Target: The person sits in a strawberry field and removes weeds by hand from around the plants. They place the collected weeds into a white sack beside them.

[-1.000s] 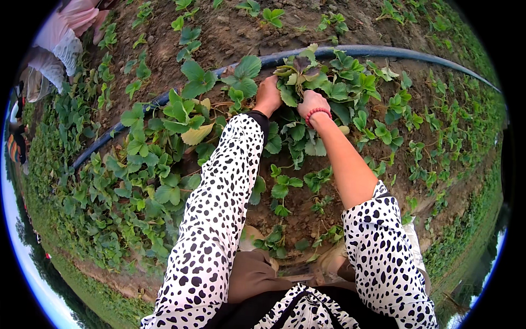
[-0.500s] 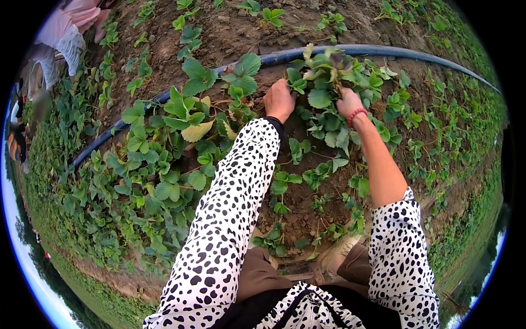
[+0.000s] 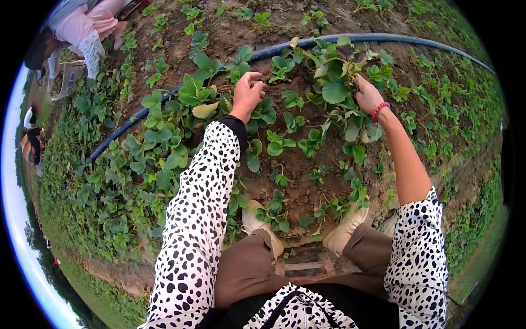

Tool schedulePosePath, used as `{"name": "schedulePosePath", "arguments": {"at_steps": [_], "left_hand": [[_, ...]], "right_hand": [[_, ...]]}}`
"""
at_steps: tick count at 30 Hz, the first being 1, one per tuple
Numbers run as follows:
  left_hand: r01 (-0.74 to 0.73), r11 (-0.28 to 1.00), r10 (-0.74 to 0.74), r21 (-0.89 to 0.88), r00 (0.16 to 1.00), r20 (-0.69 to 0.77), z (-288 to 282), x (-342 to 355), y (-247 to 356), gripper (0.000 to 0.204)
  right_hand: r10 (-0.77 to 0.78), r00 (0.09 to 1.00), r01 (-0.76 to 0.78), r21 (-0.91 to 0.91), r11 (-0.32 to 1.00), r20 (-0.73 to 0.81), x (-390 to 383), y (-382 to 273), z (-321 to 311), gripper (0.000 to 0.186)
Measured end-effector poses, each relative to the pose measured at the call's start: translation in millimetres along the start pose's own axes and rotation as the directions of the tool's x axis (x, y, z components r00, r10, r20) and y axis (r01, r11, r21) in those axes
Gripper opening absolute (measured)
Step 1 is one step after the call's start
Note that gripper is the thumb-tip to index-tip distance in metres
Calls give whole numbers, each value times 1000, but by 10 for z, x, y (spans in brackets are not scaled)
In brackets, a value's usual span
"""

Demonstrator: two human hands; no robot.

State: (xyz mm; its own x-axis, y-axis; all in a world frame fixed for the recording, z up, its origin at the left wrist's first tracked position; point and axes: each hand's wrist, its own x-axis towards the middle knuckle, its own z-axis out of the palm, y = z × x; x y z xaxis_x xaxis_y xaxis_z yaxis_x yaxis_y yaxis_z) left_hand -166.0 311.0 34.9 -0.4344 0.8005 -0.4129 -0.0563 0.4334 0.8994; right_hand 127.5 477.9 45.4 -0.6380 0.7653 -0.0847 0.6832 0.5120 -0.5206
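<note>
Right hand [image 3: 368, 96]: bare, fingers drawn in around stems of a bushy green strawberry plant with toothed leaves [image 3: 335, 90], right of centre in my view. Stems partly hidden from my seat; I judge the hold by the curled fingers and the leaves bunched against them. The foliage gathers toward this hand, presumably so the ground on its left lies open to sight.

Left hand [image 3: 248, 94]: bare, fingers loosely bent, thumb and fingertips parted; I see nothing between them. It hangs over leaves left of the plant, well apart from the right hand, perhaps kept free while the other bears the foliage.

Bracelet of round red beads [image 3: 379, 111]: on the right wrist, clear of the leaves.

White cloth sleeves with black spots [image 3: 189, 219]: left one down to a black cuff, right one up near the elbow, which I take to spare the fabric.

Thick black hose [image 3: 378, 37]: curved across the brown soil beyond both hands, partly overlapped by foliage; I would guess a water line.

Yellowed leaf [image 3: 205, 111]: among green ones, left of the left hand.

Pair of beige shoes [image 3: 350, 226]: planted apart, small plants between them, likely for balance.

Co-worker in pink clothing [image 3: 82, 24]: bent over, upper left.
</note>
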Motion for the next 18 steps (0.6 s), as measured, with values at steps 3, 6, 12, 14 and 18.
{"name": "schedulePosePath", "arguments": {"at_steps": [3,6,12,14,18], "left_hand": [[-89,986,84,140,996,42,-124,-323,270,29],[-178,963,144,200,974,175,60,-768,651,27],[-482,853,321,198,785,529,669,-1784,1164,26],[-584,791,326,184,656,681,919,-2111,1203,23],[-796,566,309,217,448,839,1273,-2863,1569,24]], "right_hand": [[44,995,-14,-307,952,92,-196,-172,-531,22],[-46,998,54,-244,968,38,-769,-161,-1174,23],[10,968,-10,3,1000,-252,-2635,-588,-2424,26],[107,925,-73,106,992,-364,-3228,-577,-2712,27],[348,525,-151,318,936,-776,-4784,-435,-2984,24]]}}
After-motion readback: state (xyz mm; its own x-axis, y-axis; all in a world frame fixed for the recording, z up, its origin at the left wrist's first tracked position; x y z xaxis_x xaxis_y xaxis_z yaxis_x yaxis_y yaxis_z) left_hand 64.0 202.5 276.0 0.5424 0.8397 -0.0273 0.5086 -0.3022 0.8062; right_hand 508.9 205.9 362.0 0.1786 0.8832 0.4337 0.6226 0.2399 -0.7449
